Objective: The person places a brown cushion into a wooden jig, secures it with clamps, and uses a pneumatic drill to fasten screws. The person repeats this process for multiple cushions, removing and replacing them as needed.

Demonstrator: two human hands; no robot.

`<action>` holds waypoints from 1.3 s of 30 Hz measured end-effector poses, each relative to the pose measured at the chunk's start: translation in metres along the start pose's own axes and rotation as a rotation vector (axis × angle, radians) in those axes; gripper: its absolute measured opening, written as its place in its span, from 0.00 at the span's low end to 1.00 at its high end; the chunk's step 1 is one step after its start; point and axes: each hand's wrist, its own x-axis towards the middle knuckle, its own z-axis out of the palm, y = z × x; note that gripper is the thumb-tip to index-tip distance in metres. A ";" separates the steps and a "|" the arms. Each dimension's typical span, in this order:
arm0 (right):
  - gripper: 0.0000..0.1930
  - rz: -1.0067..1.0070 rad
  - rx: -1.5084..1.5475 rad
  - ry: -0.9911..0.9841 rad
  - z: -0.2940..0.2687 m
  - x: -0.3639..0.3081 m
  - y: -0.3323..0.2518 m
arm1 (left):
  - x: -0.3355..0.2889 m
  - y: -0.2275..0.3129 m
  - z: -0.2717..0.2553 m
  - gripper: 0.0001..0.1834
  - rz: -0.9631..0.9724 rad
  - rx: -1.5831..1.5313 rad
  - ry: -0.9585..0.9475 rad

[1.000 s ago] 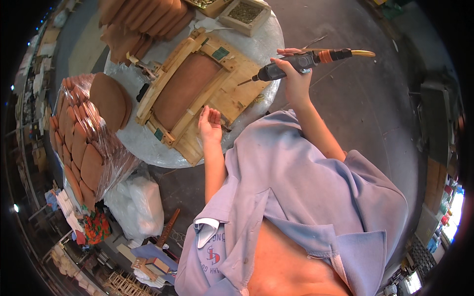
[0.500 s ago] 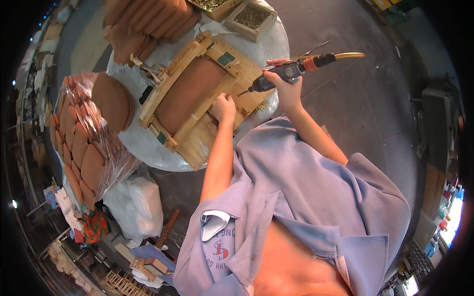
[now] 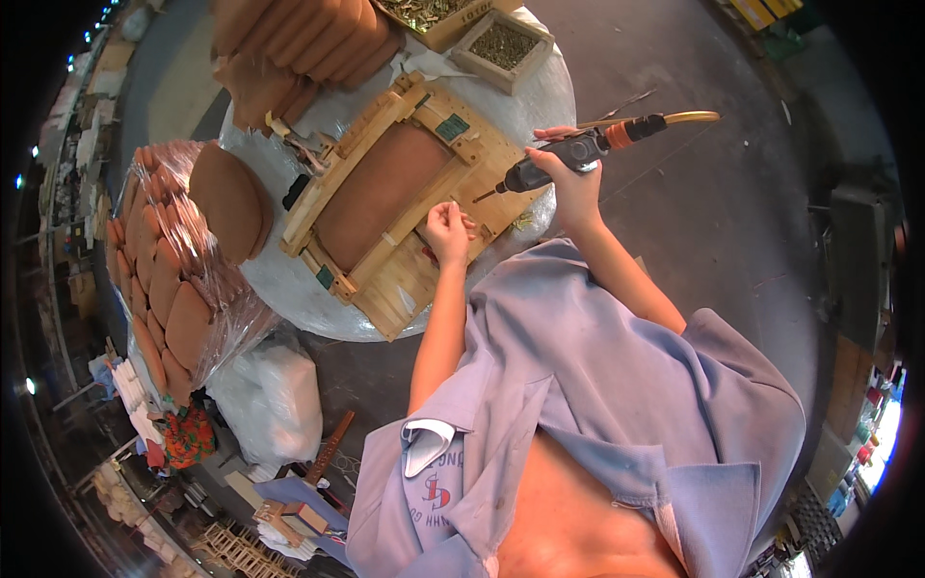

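Observation:
My right hand [image 3: 576, 188] is wrapped round a dark power screwdriver [image 3: 551, 166] with an orange collar, a hose at its back end and its thin bit pointing left. Just left of that bit, my left hand [image 3: 449, 232] is curled with fingertips drawn together over the near side of a wooden jig [image 3: 395, 301]. Whatever those fingers may pinch is too small to make out. A brown curved panel [image 3: 383, 196] lies framed inside the jig, between wooden rails with green corner pieces.
Stacked brown panels [image 3: 313, 39] rise behind the jig on the round plastic-covered table [image 3: 376, 328]. A wooden box of small screws [image 3: 501, 53] stands at the far right, beside another open box [image 3: 438, 29]. Left of the table sits a plastic-wrapped pile of panels [image 3: 183, 289].
The whole view has shifted slightly. My left hand has lifted a little off the jig's near rail and turned, its fingers now bunched. The right hand keeps the screwdriver, its bit still near the left hand.

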 end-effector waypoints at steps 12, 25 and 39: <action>0.19 0.064 0.189 -0.011 0.001 0.013 0.006 | 0.001 0.000 -0.099 0.06 -0.266 -1.102 0.147; 0.17 0.127 0.291 -0.025 -0.001 -0.006 -0.013 | -0.026 0.033 -0.064 0.07 -0.469 -1.027 -0.265; 0.17 0.238 0.345 0.023 -0.008 -0.008 -0.016 | -0.029 0.025 -0.070 0.10 -0.446 -0.828 -0.295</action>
